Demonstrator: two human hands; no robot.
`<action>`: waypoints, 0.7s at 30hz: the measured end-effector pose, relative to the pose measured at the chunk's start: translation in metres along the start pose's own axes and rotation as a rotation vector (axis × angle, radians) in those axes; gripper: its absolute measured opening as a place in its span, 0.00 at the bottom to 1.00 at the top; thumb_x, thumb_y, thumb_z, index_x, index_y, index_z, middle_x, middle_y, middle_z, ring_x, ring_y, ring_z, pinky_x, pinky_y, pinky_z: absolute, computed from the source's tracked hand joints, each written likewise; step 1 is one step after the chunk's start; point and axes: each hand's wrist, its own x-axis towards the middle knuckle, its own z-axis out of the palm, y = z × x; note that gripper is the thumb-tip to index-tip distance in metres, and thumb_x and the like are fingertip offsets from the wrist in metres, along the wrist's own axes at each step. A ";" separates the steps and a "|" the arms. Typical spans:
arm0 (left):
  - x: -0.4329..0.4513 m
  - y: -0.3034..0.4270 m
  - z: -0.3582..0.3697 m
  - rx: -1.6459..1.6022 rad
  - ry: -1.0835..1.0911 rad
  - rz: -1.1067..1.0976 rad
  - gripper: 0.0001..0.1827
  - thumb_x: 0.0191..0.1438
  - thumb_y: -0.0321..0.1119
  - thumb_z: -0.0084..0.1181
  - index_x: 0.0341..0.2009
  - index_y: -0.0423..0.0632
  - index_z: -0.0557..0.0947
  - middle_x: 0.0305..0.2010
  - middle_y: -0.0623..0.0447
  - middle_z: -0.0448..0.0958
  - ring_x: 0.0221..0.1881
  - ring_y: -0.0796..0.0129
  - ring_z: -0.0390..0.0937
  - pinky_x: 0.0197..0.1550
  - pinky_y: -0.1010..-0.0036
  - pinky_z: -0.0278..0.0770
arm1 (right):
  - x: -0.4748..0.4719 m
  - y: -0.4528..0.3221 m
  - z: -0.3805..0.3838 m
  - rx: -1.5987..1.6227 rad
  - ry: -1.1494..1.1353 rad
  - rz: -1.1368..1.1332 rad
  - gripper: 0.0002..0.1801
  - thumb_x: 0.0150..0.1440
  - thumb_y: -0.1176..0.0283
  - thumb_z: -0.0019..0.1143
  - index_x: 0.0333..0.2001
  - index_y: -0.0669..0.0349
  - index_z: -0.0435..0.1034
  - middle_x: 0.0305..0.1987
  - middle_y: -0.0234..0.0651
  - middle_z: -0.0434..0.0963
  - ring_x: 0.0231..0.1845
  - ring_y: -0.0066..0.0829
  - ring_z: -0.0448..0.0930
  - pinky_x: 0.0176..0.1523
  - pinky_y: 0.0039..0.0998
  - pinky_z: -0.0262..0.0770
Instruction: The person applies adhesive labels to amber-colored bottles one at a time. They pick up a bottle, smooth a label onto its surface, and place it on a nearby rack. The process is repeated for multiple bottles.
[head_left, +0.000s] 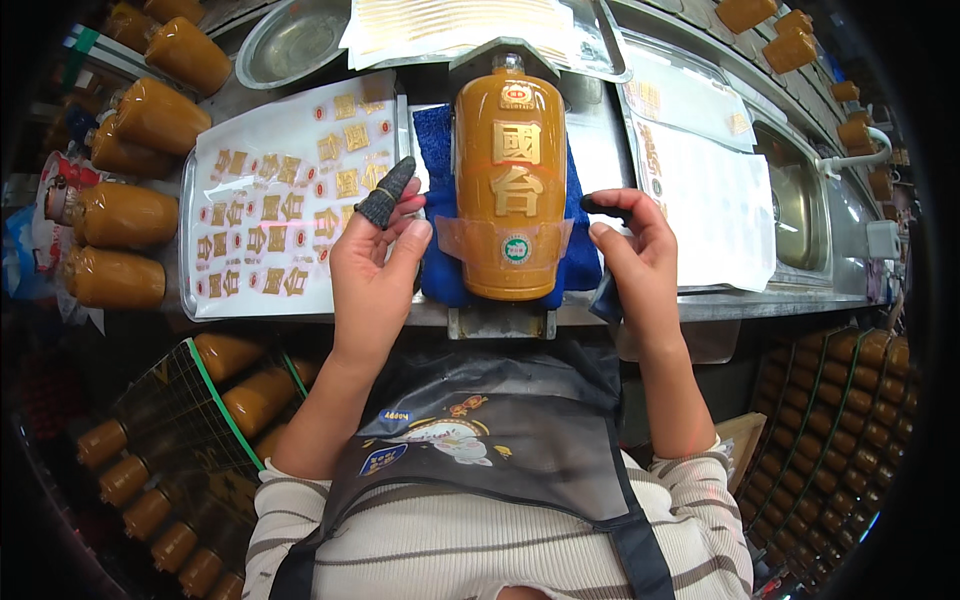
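A brown glazed bottle (510, 165) lies on a blue towel (433, 150), its neck pointing away from me. Raised gold characters and a red-and-gold emblem decorate its front. Across the lower body stretches a clear film strip (480, 241) bearing a round green decal (516, 249); both its ends stick out past the sides. My left hand (382, 277) is beside the strip's left end, fingers apart, with a black finger cot on the index finger. My right hand (641, 247), also wearing a black cot, hovers by the right end, thumb and index finger apart. Below it a dark blue flat piece (607, 298) shows; whether I hold it is unclear.
A metal bracket (501, 324) supports the towel. Left is a tray (189, 262) of gold decals on white sheets; right, more decal sheets (701, 217) beside a sink (799, 255). A metal basin (289, 45) stands behind. Brown bottles (127, 214) line the left side.
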 end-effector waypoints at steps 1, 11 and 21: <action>0.001 0.000 -0.001 0.009 -0.017 0.019 0.28 0.59 0.26 0.63 0.64 0.38 0.73 0.57 0.49 0.77 0.59 0.69 0.73 0.62 0.72 0.69 | -0.003 -0.004 0.000 0.012 0.015 0.014 0.15 0.59 0.75 0.58 0.51 0.63 0.72 0.47 0.29 0.76 0.33 0.08 0.70 0.34 0.14 0.63; 0.003 0.000 0.013 -0.073 -0.254 -0.030 0.38 0.57 0.33 0.69 0.67 0.37 0.67 0.62 0.50 0.72 0.60 0.70 0.70 0.65 0.71 0.66 | -0.005 0.003 0.014 0.172 -0.175 0.035 0.29 0.56 0.70 0.71 0.56 0.68 0.65 0.54 0.39 0.73 0.30 0.09 0.76 0.33 0.12 0.70; 0.003 0.002 0.014 -0.055 -0.240 -0.019 0.38 0.56 0.33 0.70 0.67 0.36 0.67 0.63 0.49 0.73 0.61 0.69 0.69 0.66 0.71 0.65 | -0.003 0.002 0.015 0.157 -0.194 0.031 0.30 0.57 0.70 0.70 0.57 0.68 0.64 0.55 0.41 0.72 0.32 0.12 0.78 0.35 0.13 0.73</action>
